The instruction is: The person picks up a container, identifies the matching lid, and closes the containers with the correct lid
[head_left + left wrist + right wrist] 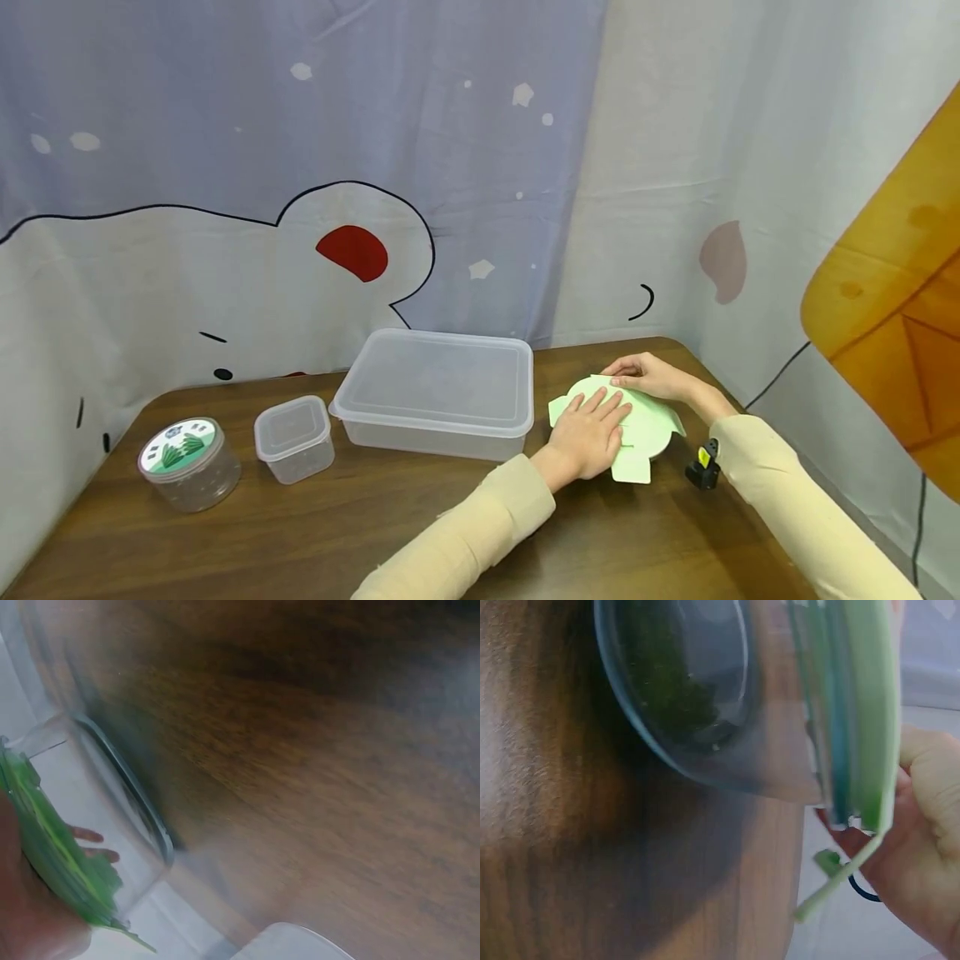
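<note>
A pale green snap-on lid (647, 427) with side flaps covers a clear container (772, 742) on the right part of the table. My left hand (588, 437) lies flat on top of the lid, fingers spread and straight. At the far edge my right hand (654, 375) pinches the lid's rim, thumb on top and fingers behind it. One flap hangs down at the near side, and another sticks out at the left. In the right wrist view, a flap (840, 877) slants away below the rim. The container's walls are mostly hidden from above.
Left of the hands stands a large clear rectangular box (442, 383) with its lid on. Beyond it are a small square lidded box (292, 429) and a round jar (197, 479) with a green-and-white top. A printed curtain (480, 167) hangs behind the wooden table (315, 542).
</note>
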A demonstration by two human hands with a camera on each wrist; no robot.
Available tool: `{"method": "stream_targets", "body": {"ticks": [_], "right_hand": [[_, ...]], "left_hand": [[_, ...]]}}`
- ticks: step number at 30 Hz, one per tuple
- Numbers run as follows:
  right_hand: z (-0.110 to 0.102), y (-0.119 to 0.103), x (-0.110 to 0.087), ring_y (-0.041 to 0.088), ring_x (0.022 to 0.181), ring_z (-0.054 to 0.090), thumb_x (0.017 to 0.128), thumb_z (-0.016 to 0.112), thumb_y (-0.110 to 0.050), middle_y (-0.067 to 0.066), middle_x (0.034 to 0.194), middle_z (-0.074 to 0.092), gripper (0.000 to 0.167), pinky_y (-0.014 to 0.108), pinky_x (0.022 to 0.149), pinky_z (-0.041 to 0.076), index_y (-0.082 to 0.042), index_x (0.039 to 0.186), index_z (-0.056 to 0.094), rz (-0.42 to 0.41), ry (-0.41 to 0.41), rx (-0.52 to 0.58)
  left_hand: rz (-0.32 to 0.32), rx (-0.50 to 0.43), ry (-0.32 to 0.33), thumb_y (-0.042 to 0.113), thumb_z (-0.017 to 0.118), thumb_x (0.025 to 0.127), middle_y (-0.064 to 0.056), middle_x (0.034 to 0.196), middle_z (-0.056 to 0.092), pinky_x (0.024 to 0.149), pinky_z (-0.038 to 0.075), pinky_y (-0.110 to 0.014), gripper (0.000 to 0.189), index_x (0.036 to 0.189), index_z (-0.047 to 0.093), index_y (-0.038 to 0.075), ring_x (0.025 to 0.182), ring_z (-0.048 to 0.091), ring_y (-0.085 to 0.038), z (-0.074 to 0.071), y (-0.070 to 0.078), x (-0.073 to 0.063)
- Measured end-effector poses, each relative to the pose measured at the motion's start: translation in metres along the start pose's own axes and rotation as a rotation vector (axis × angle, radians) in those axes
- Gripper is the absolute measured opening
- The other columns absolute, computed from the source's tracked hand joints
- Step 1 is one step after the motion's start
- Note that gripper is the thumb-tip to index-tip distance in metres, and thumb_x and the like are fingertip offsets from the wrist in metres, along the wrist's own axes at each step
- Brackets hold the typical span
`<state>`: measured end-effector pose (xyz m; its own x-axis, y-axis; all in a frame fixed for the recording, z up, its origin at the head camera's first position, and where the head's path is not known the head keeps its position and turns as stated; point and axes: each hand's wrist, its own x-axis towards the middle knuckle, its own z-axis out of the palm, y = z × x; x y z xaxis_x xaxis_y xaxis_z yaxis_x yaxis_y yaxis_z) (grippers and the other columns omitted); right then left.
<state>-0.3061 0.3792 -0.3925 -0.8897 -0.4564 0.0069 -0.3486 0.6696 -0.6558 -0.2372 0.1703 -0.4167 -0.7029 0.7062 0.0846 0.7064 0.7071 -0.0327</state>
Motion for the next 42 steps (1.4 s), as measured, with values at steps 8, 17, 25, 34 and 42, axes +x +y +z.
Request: {"method": "stream_targets", "body": {"ticks": [8,17,25,34,42], "right_hand": [[0.005,-0.011,0.002,0.012,0.080,0.067,0.091,0.066,-0.019,0.010,0.096,0.074,0.021,0.021,0.066,0.052,-0.004,0.104,0.072,-0.024,0.197,-0.216],[0.006,-0.020,-0.018,0.025,0.081,0.069,0.092,0.061,-0.007,0.017,0.100,0.073,0.020,0.034,0.068,0.056,0.002,0.108,0.070,0.003,0.262,-0.324],[0.004,-0.024,-0.043,0.031,0.085,0.070,0.091,0.063,-0.010,0.019,0.101,0.072,0.025,0.039,0.071,0.058,0.003,0.111,0.068,0.061,0.341,-0.275],[0.013,-0.016,-0.047,0.036,0.098,0.068,0.095,0.060,-0.016,0.023,0.110,0.069,0.032,0.046,0.081,0.057,0.006,0.118,0.064,0.075,0.313,-0.213],[0.016,-0.016,-0.049,0.039,0.103,0.066,0.097,0.057,-0.021,0.025,0.115,0.067,0.034,0.050,0.082,0.055,0.004,0.118,0.065,0.115,0.317,-0.200]], "left_hand": [[-0.055,0.018,0.035,0.035,0.020,0.103,0.014,0.159,0.024,0.119,0.024,-0.034,0.047,0.148,0.034,0.035,0.148,0.020,-0.010,-0.003,0.003,0.002],[-0.101,0.046,-0.028,0.045,0.019,0.104,0.015,0.158,0.025,0.117,0.028,-0.032,0.047,0.149,0.028,0.039,0.147,0.024,-0.009,-0.011,-0.001,0.001],[-0.094,0.095,-0.012,0.045,0.028,0.102,0.015,0.152,0.038,0.110,0.036,-0.032,0.045,0.146,0.035,0.042,0.138,0.037,-0.010,-0.016,-0.011,0.000],[-0.017,0.076,0.121,0.046,0.033,0.099,0.005,0.140,0.049,0.110,0.037,-0.031,0.044,0.136,0.049,0.027,0.135,0.041,-0.013,-0.003,-0.022,-0.001],[-0.012,-0.037,0.038,0.045,0.022,0.102,0.004,0.161,0.021,0.121,0.019,-0.032,0.053,0.149,0.032,0.023,0.149,0.017,-0.010,0.005,-0.021,0.001]]}}
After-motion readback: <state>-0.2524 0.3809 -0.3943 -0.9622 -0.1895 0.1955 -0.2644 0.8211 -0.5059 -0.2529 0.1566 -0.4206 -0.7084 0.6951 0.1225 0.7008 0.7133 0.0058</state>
